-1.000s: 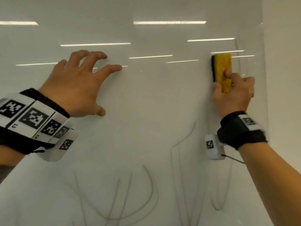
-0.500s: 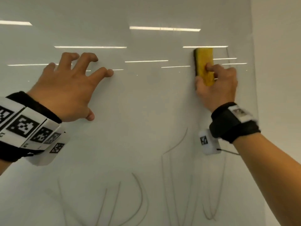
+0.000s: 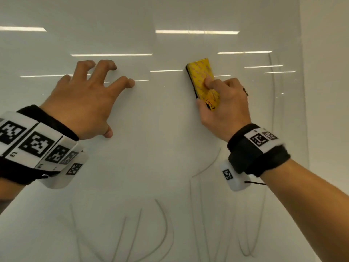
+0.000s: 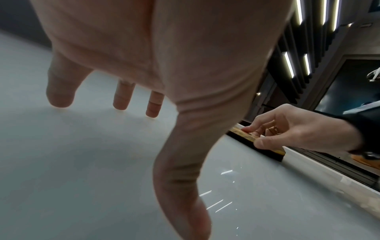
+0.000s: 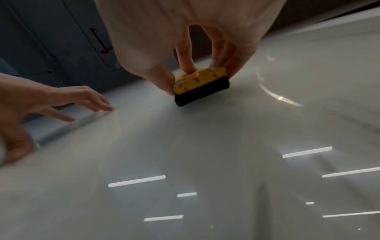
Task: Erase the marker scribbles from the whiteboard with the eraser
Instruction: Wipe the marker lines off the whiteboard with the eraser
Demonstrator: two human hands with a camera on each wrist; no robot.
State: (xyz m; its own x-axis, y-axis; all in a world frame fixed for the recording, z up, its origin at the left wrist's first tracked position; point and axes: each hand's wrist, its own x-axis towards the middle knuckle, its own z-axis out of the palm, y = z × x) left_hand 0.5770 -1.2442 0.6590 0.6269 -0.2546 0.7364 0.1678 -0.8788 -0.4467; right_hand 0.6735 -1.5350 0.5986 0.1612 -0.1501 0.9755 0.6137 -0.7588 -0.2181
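A glossy whiteboard [image 3: 160, 129] fills the head view. My right hand [image 3: 224, 104] grips a yellow eraser [image 3: 203, 80] with a black felt underside and holds it flat against the board, upper middle, tilted a little left. In the right wrist view thumb and fingers pinch the eraser [image 5: 200, 82] by its sides. My left hand [image 3: 83, 103] spreads its fingertips against the board to the eraser's left and holds nothing. Thin grey marker scribbles [image 3: 162, 235] loop across the lower board, and a faint line [image 3: 272, 87] runs down near the right edge.
The board's right edge [image 3: 302, 91] meets a pale wall [image 3: 324, 91]. Ceiling lights reflect as bright bars across the upper board. In the left wrist view a dark slatted ceiling [image 4: 298, 53] with strip lights lies beyond the board's edge.
My right hand has slid the eraser leftward across the upper board, away from the right edge, and the eraser now tilts left. My left hand has stayed planted on the board.
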